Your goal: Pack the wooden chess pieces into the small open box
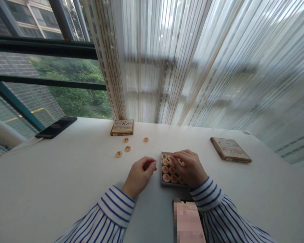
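A small open box on the white table holds rows of round Chinese chess pieces, most with red characters and one at the back with a dark one. My right hand reaches over the box's right side, its thumb and fingers pinched at a piece in the back row and covering several others. Just left of the box, my left hand hovers with curled fingers and thumb pressed together; whatever is in them, if anything, is hidden. Beyond it lie loose red-marked pieces, one of them a little apart.
A flat printed box lies at the table's back edge, and a similar one to the right. A phone with a pink screen is near me, below the right wrist. A black phone with a cable rests far left, by the window.
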`<state>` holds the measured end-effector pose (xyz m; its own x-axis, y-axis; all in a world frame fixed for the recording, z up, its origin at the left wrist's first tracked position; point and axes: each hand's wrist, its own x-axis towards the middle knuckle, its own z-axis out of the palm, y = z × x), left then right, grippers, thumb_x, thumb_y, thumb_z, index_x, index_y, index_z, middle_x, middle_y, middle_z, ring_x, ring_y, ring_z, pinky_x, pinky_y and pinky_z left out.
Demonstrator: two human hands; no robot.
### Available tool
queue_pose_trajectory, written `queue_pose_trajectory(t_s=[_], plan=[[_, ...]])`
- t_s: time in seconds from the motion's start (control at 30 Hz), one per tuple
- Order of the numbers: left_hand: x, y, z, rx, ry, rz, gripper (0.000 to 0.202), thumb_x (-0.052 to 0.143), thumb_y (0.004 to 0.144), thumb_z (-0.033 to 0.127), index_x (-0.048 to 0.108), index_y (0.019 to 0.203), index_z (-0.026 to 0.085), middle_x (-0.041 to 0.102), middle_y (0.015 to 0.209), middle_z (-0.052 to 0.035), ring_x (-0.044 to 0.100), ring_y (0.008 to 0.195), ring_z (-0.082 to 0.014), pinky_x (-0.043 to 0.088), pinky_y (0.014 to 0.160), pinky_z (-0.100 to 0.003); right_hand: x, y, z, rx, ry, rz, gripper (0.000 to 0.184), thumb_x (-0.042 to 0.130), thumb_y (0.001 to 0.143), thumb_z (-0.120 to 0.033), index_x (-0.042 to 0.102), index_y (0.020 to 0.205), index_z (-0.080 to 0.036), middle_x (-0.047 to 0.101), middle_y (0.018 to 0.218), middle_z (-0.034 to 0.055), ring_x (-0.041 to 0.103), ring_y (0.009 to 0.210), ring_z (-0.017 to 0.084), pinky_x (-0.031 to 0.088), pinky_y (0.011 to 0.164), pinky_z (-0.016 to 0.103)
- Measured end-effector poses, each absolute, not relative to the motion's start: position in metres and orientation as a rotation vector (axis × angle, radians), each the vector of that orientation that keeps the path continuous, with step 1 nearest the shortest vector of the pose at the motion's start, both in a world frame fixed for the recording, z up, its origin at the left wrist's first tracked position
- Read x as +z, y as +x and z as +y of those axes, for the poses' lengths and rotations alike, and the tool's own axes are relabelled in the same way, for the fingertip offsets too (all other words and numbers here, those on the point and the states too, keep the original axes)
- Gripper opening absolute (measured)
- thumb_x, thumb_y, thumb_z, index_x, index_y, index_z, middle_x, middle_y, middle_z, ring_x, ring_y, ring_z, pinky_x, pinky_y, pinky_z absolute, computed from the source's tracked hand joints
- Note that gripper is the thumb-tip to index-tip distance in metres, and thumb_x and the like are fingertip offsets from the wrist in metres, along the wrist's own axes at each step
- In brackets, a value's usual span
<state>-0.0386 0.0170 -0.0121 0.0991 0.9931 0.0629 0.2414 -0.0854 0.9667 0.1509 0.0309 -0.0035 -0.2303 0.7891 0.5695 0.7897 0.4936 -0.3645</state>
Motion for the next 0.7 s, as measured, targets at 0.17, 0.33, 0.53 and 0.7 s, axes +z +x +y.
queue_pose_trajectory(t_s=[0.17,0.33,0.53,0.7], plan=[[-0.013,-0.041,0.014,1.12,1.752,1.39,0.017,0.052,0.077,0.03,0.062,0.078,0.017,0.062,0.065,-0.0005,0.054,0.058,-0.0126,0.042,0.057,-0.024,0.004,0.155,0.033,0.026,-1.269,-2.026,0.016,0.053,0.082,-0.026,0.066,0.076,-0.02,0.069,0.076,0.005,0.059,0.076,0.018,0.043,0.073,0.032],[-0.011,-0.044,0.015,1.143,1.899,1.459,0.016,0.05,0.078,0.026,0.062,0.079,0.016,0.063,0.07,-0.0017,0.055,0.06,-0.0125,0.044,0.058,-0.024,0.013,0.155,0.041,0.065,-1.283,-2.088,0.014,0.054,0.08,-0.025,0.067,0.076,-0.02,0.069,0.075,0.0048,0.06,0.076,0.019,0.045,0.071,0.031],[-0.006,-0.049,0.033,1.177,1.886,1.654,0.018,0.051,0.077,0.024,0.062,0.089,0.016,0.066,0.083,-0.0048,0.059,0.069,-0.0148,0.048,0.066,-0.027,0.033,0.14,0.06,0.097,-1.415,-2.243,0.018,0.053,0.078,-0.026,0.068,0.087,-0.02,0.069,0.082,0.0057,0.061,0.079,0.018,0.045,0.075,0.032],[-0.001,-0.051,0.059,1.2,1.997,1.793,0.028,0.049,0.075,0.014,0.061,0.1,0.013,0.065,0.096,-0.0096,0.058,0.091,-0.0216,0.044,0.086,-0.038,0.042,0.115,0.089,0.198,-1.553,-2.42,0.025,0.049,0.08,-0.028,0.066,0.096,-0.019,0.069,0.086,0.0044,0.061,0.081,0.017,0.044,0.077,0.03]])
